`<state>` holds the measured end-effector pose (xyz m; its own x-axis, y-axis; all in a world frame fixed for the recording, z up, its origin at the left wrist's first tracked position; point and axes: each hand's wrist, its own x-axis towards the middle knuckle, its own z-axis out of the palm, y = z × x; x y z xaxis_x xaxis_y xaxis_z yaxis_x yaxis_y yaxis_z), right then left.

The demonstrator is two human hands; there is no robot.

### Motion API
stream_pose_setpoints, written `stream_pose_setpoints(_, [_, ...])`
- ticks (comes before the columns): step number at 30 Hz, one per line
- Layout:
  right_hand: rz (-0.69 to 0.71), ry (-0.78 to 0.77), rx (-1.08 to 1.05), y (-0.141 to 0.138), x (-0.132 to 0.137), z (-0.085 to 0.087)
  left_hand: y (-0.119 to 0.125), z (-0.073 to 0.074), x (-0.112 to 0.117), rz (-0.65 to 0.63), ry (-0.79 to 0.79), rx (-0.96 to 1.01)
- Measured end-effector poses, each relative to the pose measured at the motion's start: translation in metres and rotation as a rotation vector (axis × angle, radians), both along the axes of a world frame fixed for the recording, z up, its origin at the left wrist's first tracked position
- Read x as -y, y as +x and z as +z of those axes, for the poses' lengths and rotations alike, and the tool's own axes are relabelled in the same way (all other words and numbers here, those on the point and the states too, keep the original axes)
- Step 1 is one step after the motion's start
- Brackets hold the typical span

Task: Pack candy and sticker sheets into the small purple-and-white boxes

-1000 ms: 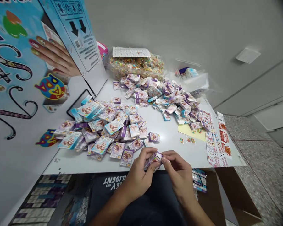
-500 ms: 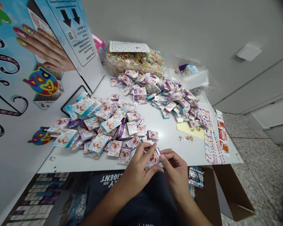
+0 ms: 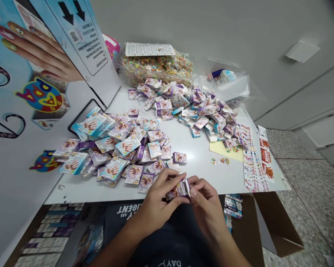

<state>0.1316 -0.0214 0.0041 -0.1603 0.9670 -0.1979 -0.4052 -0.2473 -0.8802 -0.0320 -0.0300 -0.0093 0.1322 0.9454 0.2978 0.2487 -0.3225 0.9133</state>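
Note:
Close to the table's front edge, my left hand [image 3: 160, 198] is closed around a small printed cardboard box [image 3: 179, 189], thumb below and fingers above. The box lies tilted on its side, its white end flap facing right. At that end my right hand [image 3: 207, 198] has thumb and fingers pinched on the flap; the fingertips partly hide it. A single purple-and-white box [image 3: 180, 157] lies just beyond my hands. To the left spreads a heap of similar boxes [image 3: 128, 144], purple and light blue, seemingly closed.
Boxes with open flaps [image 3: 203, 111] are piled at the back right. Behind them stands a clear tub [image 3: 156, 72] of small colourful pieces. Tiny bags [image 3: 225, 160] lie near a yellow paper [image 3: 215, 147] and sticker sheets [image 3: 252, 167]. A large printed display [image 3: 44, 122] stands left.
My hands have tipped the box, and its white end flap now shows more at the right end. The view has shifted slightly.

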Motion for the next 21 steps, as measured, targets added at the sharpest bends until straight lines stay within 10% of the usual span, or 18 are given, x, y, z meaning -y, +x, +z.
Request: stream_pose_setpoints(21, [0.167, 0.18, 0.203, 0.008, -0.002, 0.014, 0.003, 0.007, -0.001, -0.193, -0.072, -0.113])
